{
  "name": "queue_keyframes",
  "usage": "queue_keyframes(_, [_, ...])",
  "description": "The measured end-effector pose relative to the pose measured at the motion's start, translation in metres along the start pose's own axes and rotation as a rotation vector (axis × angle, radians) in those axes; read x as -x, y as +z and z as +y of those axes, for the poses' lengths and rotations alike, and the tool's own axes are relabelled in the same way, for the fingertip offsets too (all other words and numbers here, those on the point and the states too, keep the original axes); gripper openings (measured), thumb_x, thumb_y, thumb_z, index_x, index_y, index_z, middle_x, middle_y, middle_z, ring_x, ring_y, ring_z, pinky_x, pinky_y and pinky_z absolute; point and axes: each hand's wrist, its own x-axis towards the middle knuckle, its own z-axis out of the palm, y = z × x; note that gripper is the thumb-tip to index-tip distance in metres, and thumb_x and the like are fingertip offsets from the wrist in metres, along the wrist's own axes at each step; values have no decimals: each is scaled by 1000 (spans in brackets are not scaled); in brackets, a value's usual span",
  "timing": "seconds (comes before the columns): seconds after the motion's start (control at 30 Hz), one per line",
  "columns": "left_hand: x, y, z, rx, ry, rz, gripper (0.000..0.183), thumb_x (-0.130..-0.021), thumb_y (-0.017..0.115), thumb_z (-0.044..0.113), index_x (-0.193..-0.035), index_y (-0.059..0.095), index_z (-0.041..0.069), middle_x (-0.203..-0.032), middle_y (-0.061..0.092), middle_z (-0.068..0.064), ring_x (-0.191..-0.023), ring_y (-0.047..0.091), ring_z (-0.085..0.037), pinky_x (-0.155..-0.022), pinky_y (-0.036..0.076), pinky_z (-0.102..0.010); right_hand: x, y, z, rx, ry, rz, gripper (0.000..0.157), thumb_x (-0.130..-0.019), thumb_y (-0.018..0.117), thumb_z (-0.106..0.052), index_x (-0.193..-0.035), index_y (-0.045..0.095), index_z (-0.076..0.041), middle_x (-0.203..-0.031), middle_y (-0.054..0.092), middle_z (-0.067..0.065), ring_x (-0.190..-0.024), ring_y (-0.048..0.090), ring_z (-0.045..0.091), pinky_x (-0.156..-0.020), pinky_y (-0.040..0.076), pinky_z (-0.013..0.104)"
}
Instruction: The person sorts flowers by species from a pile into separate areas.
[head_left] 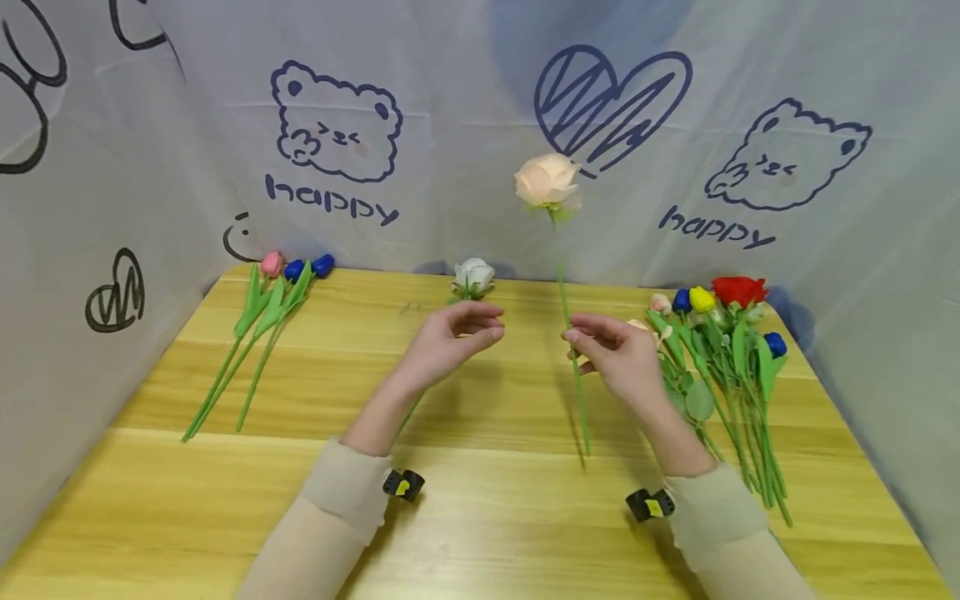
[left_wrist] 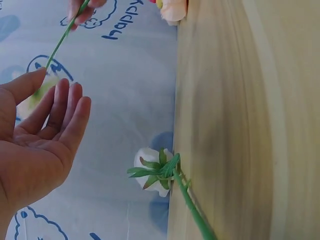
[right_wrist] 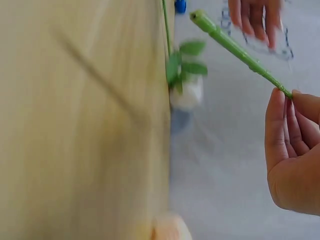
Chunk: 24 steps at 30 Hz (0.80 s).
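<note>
- head view: a person is working with both bare hands above a wooden table (head_left: 495,533), where loose stemmed flowers are lying in separate places.
- the right hand (head_left: 622,358) is pinching the thin green stem of a peach rose (head_left: 546,180) between thumb and fingers; the rose is standing nearly upright in the air, its bloom showing against the far cloth (head_left: 465,167).
- the left hand (head_left: 442,346) is hovering left of that stem, its fingers loosely bent, apart from the thumb and gripping nothing.
- beyond the left hand, a white rose (head_left: 474,274) is lying at the far middle, its stem running toward the near side beneath that hand.
- at the far left, a pink tulip (head_left: 272,264) and two blue tulips (head_left: 323,265) are lying side by side.
- at the right, a bigger bunch is lying, showing a red rose (head_left: 739,291) and a yellow tulip (head_left: 701,299).
- the work is seemingly standing partway: some flowers are lying apart from the bunch, and the peach rose is not yet resting anywhere; how many others are awaiting handling, i cannot tell.
</note>
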Motion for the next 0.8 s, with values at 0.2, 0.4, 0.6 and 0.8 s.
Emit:
queue_keyframes(0.2, [-1, 10, 0, 54, 24, -19, 31, -101, 72, 18, -129, 70, 5, -122, 74, -8, -111, 70, -22, -97, 60, -37, 15, 38, 0, -83, 18, -51, 31, -99, 74, -16, -123, 73, 4, -105, 77, 15, -80, 71, 9, -65, 65, 29])
queue_keyframes(0.4, [-1, 16, -2, 88, 38, 28, 28, -99, 74, 13, -124, 70, 1, -117, 74, -12, -108, 71, -25, -94, 61, -35, 22, 59, -1, -148, 49, -74, 27, -98, 75, -12, -119, 74, 4, -102, 77, 13, -80, 71, 12, -66, 66, 32])
queue_keyframes(0.6, [-2, 20, -3, 156, 11, 37, 29, -97, 75, 6, -122, 67, -5, -114, 73, -18, -105, 73, -27, -91, 62, -33, 25, 64, 3, -193, 107, -113, 24, -100, 72, -12, -115, 74, 7, -97, 75, 14, -80, 71, 16, -69, 67, 34])
queue_keyframes(0.8, [-3, 20, -5, 245, -33, 39, 32, -96, 73, 0, -126, 64, -8, -116, 71, -22, -104, 73, -27, -92, 63, -37, 25, 67, 9, -228, 142, -152, 25, -101, 71, -10, -117, 71, 10, -97, 75, 12, -81, 72, 16, -73, 67, 35])
